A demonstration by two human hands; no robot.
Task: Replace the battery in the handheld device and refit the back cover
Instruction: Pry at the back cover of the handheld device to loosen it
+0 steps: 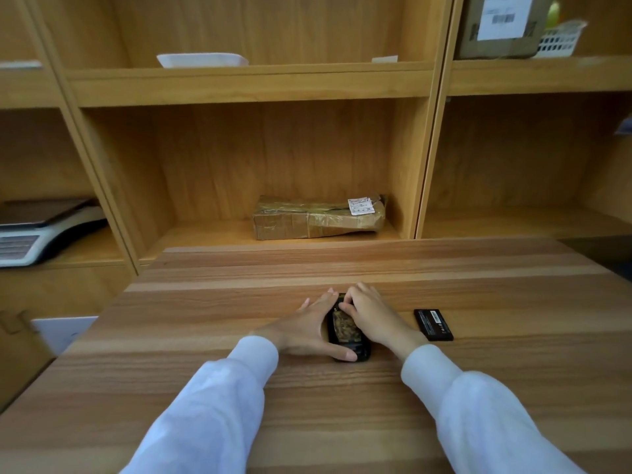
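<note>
Right of hands [342, 319]: loose battery [433, 324]; parcel [318, 217] behind.

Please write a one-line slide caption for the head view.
Both hands, left and right, on a black handheld device; black rectangular battery beside it.

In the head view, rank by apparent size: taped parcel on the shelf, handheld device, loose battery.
1. Taped parcel, though farther away.
2. Handheld device, partly covered by both hands.
3. Loose battery, on the table to the device's right.
</note>
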